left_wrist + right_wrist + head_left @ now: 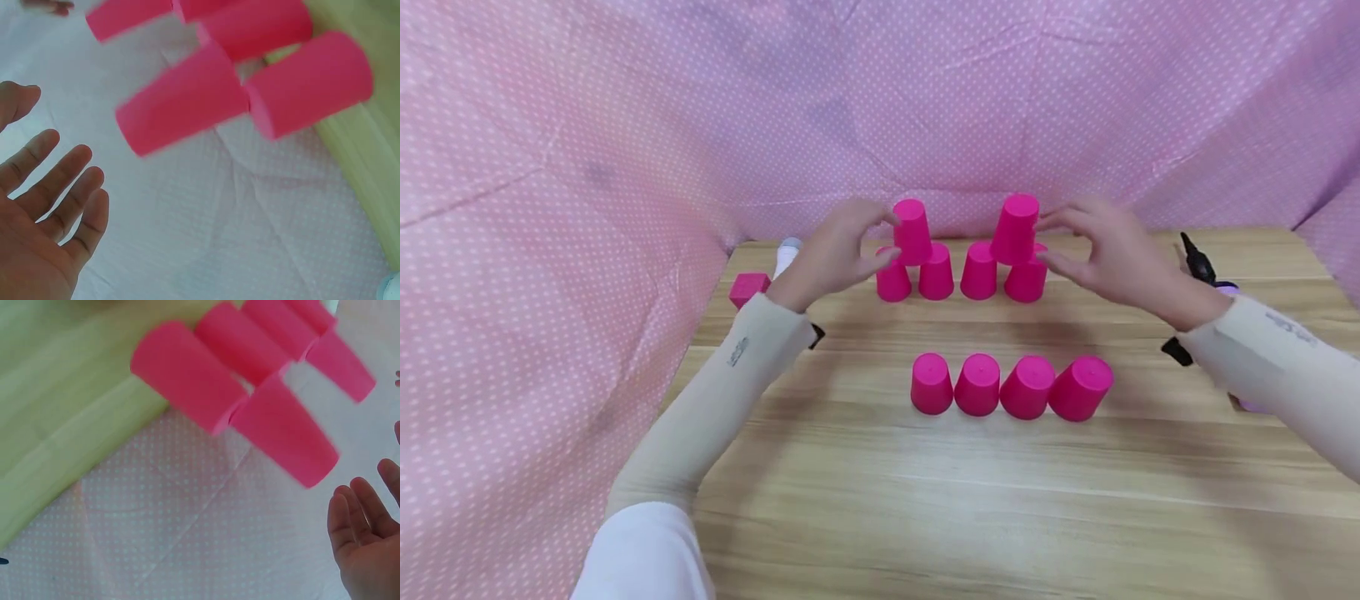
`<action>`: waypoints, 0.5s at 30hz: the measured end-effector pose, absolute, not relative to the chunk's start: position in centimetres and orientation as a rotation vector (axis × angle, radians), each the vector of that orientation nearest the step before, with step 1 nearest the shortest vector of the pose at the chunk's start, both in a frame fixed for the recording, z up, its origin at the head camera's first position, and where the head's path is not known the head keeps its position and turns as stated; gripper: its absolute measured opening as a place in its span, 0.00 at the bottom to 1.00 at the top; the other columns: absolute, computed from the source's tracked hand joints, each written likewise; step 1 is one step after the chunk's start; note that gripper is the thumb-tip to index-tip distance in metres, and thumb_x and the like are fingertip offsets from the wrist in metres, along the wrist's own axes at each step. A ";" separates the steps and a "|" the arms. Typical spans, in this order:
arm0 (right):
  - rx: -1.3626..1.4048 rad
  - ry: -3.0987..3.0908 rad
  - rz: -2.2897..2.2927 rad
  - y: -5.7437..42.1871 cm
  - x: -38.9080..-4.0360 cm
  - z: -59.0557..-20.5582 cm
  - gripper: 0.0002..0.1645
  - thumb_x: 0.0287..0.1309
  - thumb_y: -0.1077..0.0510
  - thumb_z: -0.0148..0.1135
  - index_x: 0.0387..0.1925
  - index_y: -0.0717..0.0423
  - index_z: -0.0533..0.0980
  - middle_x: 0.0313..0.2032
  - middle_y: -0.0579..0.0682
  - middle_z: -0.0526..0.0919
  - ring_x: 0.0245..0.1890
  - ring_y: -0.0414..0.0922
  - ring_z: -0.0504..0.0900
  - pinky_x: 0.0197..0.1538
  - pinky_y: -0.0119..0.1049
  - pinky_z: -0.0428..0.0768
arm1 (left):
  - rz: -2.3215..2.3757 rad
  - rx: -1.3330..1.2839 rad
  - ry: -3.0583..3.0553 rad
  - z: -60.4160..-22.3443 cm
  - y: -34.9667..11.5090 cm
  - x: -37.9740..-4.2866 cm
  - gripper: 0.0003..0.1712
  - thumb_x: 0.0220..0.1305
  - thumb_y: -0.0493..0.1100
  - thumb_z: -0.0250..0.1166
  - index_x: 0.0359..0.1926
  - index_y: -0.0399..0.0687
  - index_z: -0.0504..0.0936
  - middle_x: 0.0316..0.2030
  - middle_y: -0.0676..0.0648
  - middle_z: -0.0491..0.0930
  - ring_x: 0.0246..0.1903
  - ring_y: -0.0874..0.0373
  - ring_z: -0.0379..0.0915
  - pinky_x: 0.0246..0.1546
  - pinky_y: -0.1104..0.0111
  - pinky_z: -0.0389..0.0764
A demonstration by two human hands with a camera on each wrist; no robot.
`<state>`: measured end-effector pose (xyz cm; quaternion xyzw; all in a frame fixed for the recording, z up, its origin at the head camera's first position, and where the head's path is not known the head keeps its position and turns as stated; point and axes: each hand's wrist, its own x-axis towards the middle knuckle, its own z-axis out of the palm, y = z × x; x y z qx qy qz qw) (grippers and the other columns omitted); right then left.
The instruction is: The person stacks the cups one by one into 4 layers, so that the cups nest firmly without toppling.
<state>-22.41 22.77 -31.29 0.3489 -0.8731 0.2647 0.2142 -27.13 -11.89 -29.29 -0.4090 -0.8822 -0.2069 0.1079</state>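
Observation:
Two pink cups stand upside down on a back row of pink cups: the upper left cup [912,232] and the upper right cup [1016,228]. Below them are several base cups [936,273], also inverted. My left hand [850,248] is beside the upper left cup with thumb and fingers spread; the left wrist view shows a gap between the fingers [69,181] and that cup [182,103]. On the other side, my right hand [1101,250] is spread next to the upper right cup, and the right wrist view shows it apart from this cup [286,432].
Nearer me, several inverted pink cups [977,386] form a row on the wooden table [880,500]. A pink block [748,289] and a white object [786,254] lie at the left. A black-tipped item [1198,262] is at the right. Pink dotted cloth [880,108] hangs behind.

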 end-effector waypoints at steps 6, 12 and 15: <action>1.175 -2.434 0.722 21.4 -18.3 -33.1 0.25 0.40 0.61 0.76 0.45 0.57 0.79 0.45 0.51 0.79 0.49 0.50 0.75 0.51 0.44 0.73 | -0.587 -1.497 -2.545 -31.5 -11.6 -22.1 0.21 0.57 0.45 0.68 0.50 0.44 0.77 0.46 0.49 0.77 0.48 0.57 0.69 0.52 0.66 0.70; 1.366 -2.581 0.670 19.0 -15.7 -35.2 0.25 0.43 0.55 0.76 0.46 0.52 0.80 0.49 0.49 0.77 0.51 0.47 0.74 0.49 0.46 0.76 | -0.443 -1.638 -2.645 -33.7 -10.5 -18.6 0.18 0.57 0.51 0.67 0.47 0.49 0.79 0.46 0.53 0.76 0.47 0.61 0.67 0.48 0.70 0.70; 1.401 -2.629 0.661 18.1 -15.2 -35.8 0.23 0.42 0.54 0.76 0.44 0.51 0.80 0.50 0.48 0.77 0.52 0.47 0.73 0.49 0.44 0.77 | -0.422 -1.653 -2.684 -34.4 -10.2 -17.9 0.18 0.57 0.52 0.67 0.46 0.51 0.79 0.44 0.55 0.76 0.46 0.63 0.67 0.48 0.72 0.69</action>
